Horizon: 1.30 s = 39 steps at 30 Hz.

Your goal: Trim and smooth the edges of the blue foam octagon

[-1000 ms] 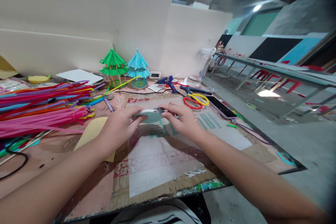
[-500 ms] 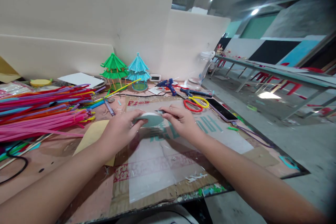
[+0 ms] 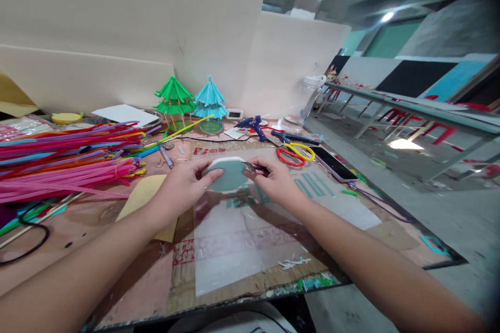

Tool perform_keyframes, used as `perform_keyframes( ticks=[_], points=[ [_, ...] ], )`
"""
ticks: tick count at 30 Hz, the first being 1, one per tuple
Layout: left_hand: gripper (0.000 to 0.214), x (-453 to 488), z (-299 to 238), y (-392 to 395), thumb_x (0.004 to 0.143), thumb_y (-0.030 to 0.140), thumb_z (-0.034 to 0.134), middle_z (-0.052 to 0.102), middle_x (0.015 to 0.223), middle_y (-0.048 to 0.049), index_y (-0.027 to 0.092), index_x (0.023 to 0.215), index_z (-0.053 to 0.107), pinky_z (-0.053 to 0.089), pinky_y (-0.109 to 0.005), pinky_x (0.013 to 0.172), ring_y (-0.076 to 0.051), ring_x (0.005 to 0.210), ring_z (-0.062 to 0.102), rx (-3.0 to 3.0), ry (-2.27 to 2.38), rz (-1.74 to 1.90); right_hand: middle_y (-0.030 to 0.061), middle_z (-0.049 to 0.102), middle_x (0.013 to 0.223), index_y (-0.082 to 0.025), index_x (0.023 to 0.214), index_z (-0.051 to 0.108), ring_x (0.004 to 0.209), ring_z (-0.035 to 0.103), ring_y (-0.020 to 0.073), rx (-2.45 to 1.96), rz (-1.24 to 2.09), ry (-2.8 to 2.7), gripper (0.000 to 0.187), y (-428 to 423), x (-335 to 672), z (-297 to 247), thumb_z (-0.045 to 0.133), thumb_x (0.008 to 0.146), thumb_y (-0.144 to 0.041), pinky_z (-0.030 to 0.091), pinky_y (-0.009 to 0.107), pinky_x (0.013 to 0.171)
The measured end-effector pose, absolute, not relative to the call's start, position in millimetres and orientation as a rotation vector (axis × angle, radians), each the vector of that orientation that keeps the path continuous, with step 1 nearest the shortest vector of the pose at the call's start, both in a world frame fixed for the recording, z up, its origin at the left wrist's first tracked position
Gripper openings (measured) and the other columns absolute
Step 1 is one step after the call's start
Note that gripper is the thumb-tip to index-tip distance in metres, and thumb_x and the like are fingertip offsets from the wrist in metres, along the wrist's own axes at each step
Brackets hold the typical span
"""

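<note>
Pale teal eight-sided flat piece (image 3: 229, 175): one only, held up off the worn cardboard work mat (image 3: 242, 250) over its far middle, with its face tilted toward me.

Left to right across the bench:
- One loose heap of pink, orange and purple craft stems (image 3: 58, 161), too many for me to count.
- One yellow card sheet (image 3: 142, 199), flat, partly under the left forearm.
- Left hand (image 3: 180, 187): thumb on the near face, the other fingers curled behind, pinching the piece's left edge.
- Two small tiered paper pagoda models at the back wall, one green (image 3: 174, 101), one blue (image 3: 210, 101), just beside each other.
- Right hand (image 3: 276, 183): fingers pressed together, pinching the right edge. One thin dark tool (image 3: 255, 168) sits at the fingertips; I cannot tell what it is.
- One blue glue gun (image 3: 253, 126).
- Red and yellow scissor handles (image 3: 295, 154); I cannot tell whether one pair or two.
- One dark smartphone (image 3: 332, 163), flat near the table edge.
- One clear plastic jar (image 3: 310, 96) behind it.
</note>
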<state>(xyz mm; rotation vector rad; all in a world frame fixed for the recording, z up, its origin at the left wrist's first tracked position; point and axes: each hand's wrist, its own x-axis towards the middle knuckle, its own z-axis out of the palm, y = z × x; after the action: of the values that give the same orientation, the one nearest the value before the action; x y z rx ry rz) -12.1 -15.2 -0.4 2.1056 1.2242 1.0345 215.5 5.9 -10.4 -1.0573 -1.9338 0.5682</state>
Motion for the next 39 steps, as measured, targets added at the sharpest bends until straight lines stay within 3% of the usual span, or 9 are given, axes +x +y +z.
perform_keyframes(
  ticks=[4,8,13,17,33,39],
  points=[
    [0.027,-15.0,-1.5,-16.0,0.092,0.038,0.052,0.072,0.08,-0.001,0.019,0.092,0.071,0.045,-0.026,0.062,-0.017,0.07,0.063,2.281,1.311,1.036,0.0045,0.069,0.092,-0.018,0.106,0.067,0.073,0.057,0.0152,-1.018,0.426,-2.0,0.024,1.9,219.4,-5.6,0.056,0.091,-0.034,0.043,0.027,0.063],
    [0.025,-16.3,-5.3,-17.7,0.093,0.031,0.052,0.075,0.091,-0.005,0.02,0.103,0.071,0.046,-0.028,0.069,-0.021,0.079,0.067,2.503,1.385,1.009,0.0065,0.065,0.1,-0.022,0.125,0.06,0.084,0.057,0.0186,-0.949,0.275,-2.102,0.038,-2.9,221.9,-0.6,0.048,0.097,-0.044,0.044,0.031,0.073],
    [0.027,-16.2,-5.0,-19.2,0.093,0.029,0.051,0.076,0.101,-0.0066,0.021,0.11,0.07,0.048,-0.03,0.074,-0.022,0.088,0.069,2.583,1.395,0.988,0.005,0.062,0.086,-0.02,0.115,0.064,0.08,0.056,0.0184,-0.891,0.138,-2.119,0.036,-1.5,222.2,-2.3,0.044,0.099,-0.046,0.043,0.032,0.072],
    [0.026,-16.0,-3.4,-19.7,0.092,0.029,0.051,0.076,0.098,-0.0057,0.022,0.108,0.071,0.048,-0.029,0.071,-0.021,0.084,0.069,2.606,1.42,0.995,0.0037,0.06,0.08,-0.02,0.114,0.067,0.077,0.055,0.0178,-0.87,0.049,-2.183,0.033,0.2,222.3,-5.1,0.046,0.099,-0.041,0.042,0.031,0.071],
    [0.027,-15.1,-2.9,-24.1,0.094,0.023,0.049,0.076,0.1,-0.0075,0.018,0.111,0.069,0.048,-0.03,0.073,-0.022,0.088,0.069,2.647,1.389,0.936,0.0054,0.063,0.082,-0.017,0.111,0.07,0.077,0.056,0.0172,-0.868,-0.006,-2.252,0.031,-5.0,219.0,-3.3,0.047,0.1,-0.034,0.042,0.029,0.071],
    [0.022,-11.5,-0.6,-23.4,0.091,0.026,0.053,0.075,0.094,-0.0058,0.021,0.102,0.071,0.047,-0.03,0.071,-0.022,0.084,0.068,2.512,1.38,0.948,0.0057,0.068,0.085,-0.02,0.107,0.072,0.081,0.061,0.018,-0.909,0.112,-2.164,0.029,-0.3,217.7,-7.0,0.049,0.098,-0.035,0.046,0.03,0.075]
  ],
)
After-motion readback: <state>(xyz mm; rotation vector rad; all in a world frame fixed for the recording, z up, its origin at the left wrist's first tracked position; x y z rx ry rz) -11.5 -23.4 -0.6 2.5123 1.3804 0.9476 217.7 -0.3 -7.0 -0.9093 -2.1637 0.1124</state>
